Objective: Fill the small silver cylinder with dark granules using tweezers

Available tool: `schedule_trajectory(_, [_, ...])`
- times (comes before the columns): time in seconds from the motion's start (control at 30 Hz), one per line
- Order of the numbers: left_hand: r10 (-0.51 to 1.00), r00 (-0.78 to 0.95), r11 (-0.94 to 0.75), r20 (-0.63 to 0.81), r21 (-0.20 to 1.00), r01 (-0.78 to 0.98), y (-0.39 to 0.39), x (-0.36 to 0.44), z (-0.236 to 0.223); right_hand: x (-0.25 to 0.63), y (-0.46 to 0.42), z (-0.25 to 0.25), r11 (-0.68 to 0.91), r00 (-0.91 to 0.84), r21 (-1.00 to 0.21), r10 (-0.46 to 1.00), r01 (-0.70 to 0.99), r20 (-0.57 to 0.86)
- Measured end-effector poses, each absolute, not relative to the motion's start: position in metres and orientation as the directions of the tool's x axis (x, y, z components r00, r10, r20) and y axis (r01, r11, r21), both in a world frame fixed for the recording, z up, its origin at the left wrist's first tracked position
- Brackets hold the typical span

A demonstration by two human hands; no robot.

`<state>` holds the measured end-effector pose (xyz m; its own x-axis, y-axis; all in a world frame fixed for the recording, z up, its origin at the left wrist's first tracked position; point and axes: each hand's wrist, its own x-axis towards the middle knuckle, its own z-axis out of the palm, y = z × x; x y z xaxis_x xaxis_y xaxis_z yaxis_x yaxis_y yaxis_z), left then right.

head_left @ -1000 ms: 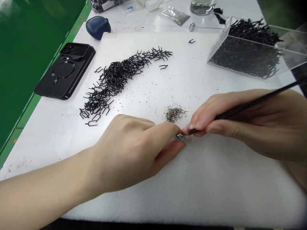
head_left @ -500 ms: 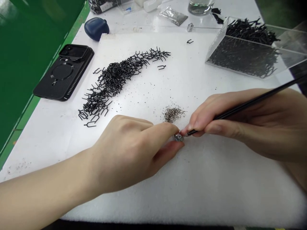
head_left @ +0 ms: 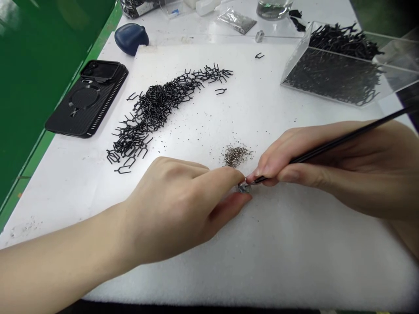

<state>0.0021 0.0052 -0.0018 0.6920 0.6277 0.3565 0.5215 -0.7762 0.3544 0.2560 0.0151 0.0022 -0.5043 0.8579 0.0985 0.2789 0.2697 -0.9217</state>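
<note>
Silvery and faceted, a small metal piece sits between the thumb and forefinger of our left hand, the fingers narrowed to a pinch that hides part of it. In our right hand we hold a slim black tool like a pen, fingers gathered near its tip, which reaches the metal piece; we cannot make out the very point. Just beyond our left fingertips, glinting specks lie heaped on a white pad. Farther out, to the left of the pinching fingers, spreads a long pile of black forked pieces, with a black phone past it. Well beyond our right fingers stands a clear box of dark pieces.
</note>
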Motion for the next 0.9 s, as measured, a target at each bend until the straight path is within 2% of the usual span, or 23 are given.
schedule_trajectory(0.33, [0.636,0.688,-0.767,0.350,0.383,0.514,0.0048,0.0021,0.0001,0.2550,0.0139,0.0052,0.269,-0.519,-0.929,0.849,0.253,0.104])
schedule_trajectory(0.5, [0.634,0.687,-0.769,0.354,0.385,0.511,0.0053,0.0030,0.0006,0.2548,0.0171,0.0060,0.297,-0.291,-0.876,0.937,0.380,0.191])
schedule_trajectory(0.57, [0.633,0.691,-0.769,0.350,0.385,0.510,0.0051,0.0035,0.0021,0.2569,0.0192,0.0058,0.321,-0.251,-0.836,0.941,0.444,0.228])
schedule_trajectory(0.9, [0.645,0.685,-0.761,0.339,0.371,0.532,0.0033,0.0031,0.0020,0.2562,0.0200,0.0040,0.318,-0.304,-0.839,0.933,0.441,0.194])
